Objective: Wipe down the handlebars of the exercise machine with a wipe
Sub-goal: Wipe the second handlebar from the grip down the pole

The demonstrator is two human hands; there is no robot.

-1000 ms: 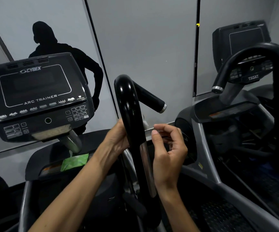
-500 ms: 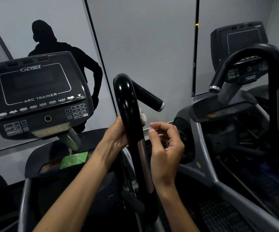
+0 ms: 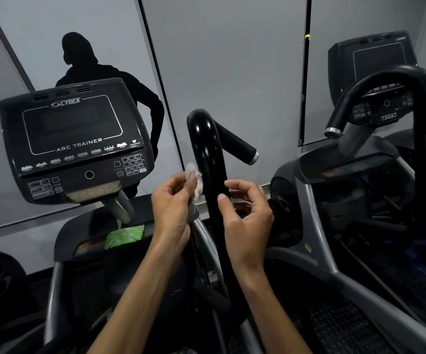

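A glossy black handlebar of the exercise machine rises in the middle and curves over at the top to a short grip with a silver cap. My left hand is just left of the bar and pinches a crumpled white wipe against the bar's left side. On the other side of the bar, my right hand has curled fingers, with thumb and index tips at the bar's edge. I see nothing held in it.
The Cybex Arc Trainer console stands at the left, with a green wipe packet on the shelf below it. A second machine with its own black handlebar and console stands at the right. Grey wall panels are behind.
My left hand let go of its grasp around the bar and moved to the bar's left side, and the wipe now shows there. My right hand stayed beside the bar.
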